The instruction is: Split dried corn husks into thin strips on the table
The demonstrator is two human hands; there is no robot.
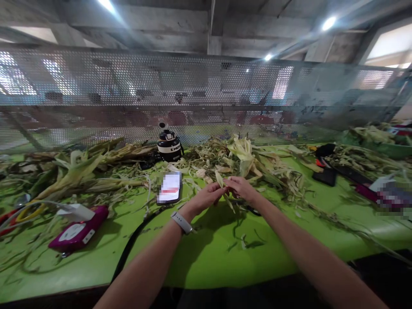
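Above the green table, my left hand and my right hand meet with pinched fingers. Between them is a pale green corn husk strip, one end pointing up and another part hanging below the fingers. A white-banded watch circles my left wrist. Just behind my hands lies a heap of shredded husk, with a larger pale husk bundle on it. Under my right hand a dark looped object is partly hidden, its kind unclear. Small green scraps lie on the table in front of my hands.
A lit phone lies left of my hands, a black strap beside it. Behind stands a black-and-white bottle. A purple power strip with cables is at left. Another phone lies right. A perforated metal screen closes the back.
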